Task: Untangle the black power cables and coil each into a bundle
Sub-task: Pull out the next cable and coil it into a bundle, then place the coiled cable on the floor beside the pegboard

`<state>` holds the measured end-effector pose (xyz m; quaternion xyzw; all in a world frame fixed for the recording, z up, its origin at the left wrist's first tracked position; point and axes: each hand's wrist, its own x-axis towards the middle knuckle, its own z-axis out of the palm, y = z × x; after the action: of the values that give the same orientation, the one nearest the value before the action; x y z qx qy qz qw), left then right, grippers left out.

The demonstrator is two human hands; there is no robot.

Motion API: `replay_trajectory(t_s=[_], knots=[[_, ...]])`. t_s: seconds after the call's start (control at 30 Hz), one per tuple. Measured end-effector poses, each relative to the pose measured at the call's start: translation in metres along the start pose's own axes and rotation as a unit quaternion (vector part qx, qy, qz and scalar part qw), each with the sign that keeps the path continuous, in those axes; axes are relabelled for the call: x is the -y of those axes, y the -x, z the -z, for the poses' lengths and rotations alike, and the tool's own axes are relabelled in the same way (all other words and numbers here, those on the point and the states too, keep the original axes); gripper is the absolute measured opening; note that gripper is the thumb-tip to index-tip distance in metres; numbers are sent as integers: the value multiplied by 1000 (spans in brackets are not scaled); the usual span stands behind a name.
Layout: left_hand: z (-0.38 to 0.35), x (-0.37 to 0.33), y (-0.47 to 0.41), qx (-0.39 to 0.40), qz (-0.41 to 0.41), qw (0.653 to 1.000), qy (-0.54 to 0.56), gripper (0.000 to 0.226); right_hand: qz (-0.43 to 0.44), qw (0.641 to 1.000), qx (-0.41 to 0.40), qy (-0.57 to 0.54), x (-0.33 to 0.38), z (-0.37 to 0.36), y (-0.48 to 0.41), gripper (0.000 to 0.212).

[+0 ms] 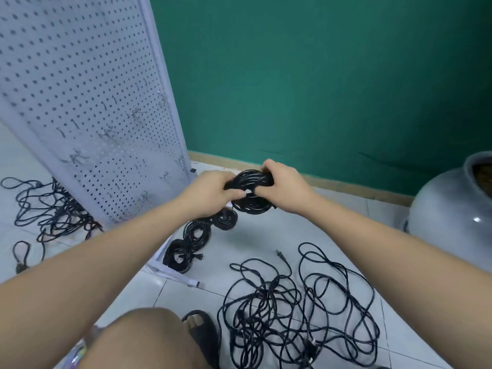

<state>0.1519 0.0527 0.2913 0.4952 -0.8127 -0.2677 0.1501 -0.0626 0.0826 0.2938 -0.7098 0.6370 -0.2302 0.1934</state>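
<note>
Both hands gripping one coiled black cable (pixel 251 203)
The left hand (pixel 213 194) and right hand (pixel 283 189) curl round opposite sides of the coil, fingers meeting at its middle; finished bundles (pixel 226 219) lie just under the left hand, a loose tangle (pixel 300 310) below the right forearm

Shop-like room: white pegboard display rack (pixel 87 102) with hooks (pixel 106 134), tiled floor (pixel 266 235), green wall (pixel 319 75).

Bare left hand (pixel 210 194), right hand (pixel 285 189), forearms (pixel 119 243), knee (pixel 143 339); blk sandal (pixel 207 342).
</note>
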Motion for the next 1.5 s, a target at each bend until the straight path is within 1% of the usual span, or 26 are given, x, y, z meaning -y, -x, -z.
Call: replay_trajectory(t_s=[0.1, 0.17, 0.27, 0.4, 0.47, 0.57, 0.67, 0.77, 0.87, 0.9, 1.0, 1.13, 1.2, 1.3, 1.4, 1.5], knots=[[-28, 53, -21, -11, 77, 985, 152, 7, -66, 991, 37, -108, -27, -49, -28, 37], [-52, 85, -32, -8, 126, 973, 193, 10, -112, 978, 70, -164, -48, -87, -39, 43], [-100, 132, -46, -11, 177, 968, 179, 17, -141, 967, 92, -189, -80, -152, -51, 48], [-157, 186, -62, 2, 204, 971, 125, 21, -169, 968, 99, -159, -122, -239, -64, 43], [-182, 211, -68, 9, 223, 968, 112, 26, -183, 966, 104, -151, -140, -274, -69, 42], [-211, 244, -71, 19, 242, 967, 72, 41, -193, 962, 126, -143, -161, -310, -78, 48], [-232, 271, -72, 43, 259, 964, 45, 42, -216, 954, 141, -152, -172, -335, -92, 53], [-247, 297, -74, 28, 249, 967, 41, 40, -247, 941, 139, -184, -179, -355, -105, 51], [-258, 312, -74, -7, 222, 975, 27, 30, -272, 930, 124, -215, -186, -370, -107, 43], [-261, 315, -74, -18, 218, 976, 1, 30, -279, 927, 123, -218, -189, -373, -105, 42], [-268, 318, -75, -38, 213, 971, -100, 42, -287, 924, 136, -214, -191, -380, -100, 47], [-264, 315, -79, -29, 216, 967, -133, 43, -285, 922, 155, -211, -196, -373, -97, 55], [-264, 308, -78, -47, 195, 969, -144, 42, -267, 931, 154, -196, -203, -360, -94, 48], [-267, 290, -80, -72, 130, 976, -157, 35, -221, 955, 134, -148, -222, -332, -85, 31], [-280, 260, -88, -57, 75, 986, -135, 23, -200, 967, 120, -108, -250, -296, -66, 19], [-300, 227, -97, 0, 42, 994, -97, 20, -226, 962, 146, -50, -285, -266, -43, 16]])
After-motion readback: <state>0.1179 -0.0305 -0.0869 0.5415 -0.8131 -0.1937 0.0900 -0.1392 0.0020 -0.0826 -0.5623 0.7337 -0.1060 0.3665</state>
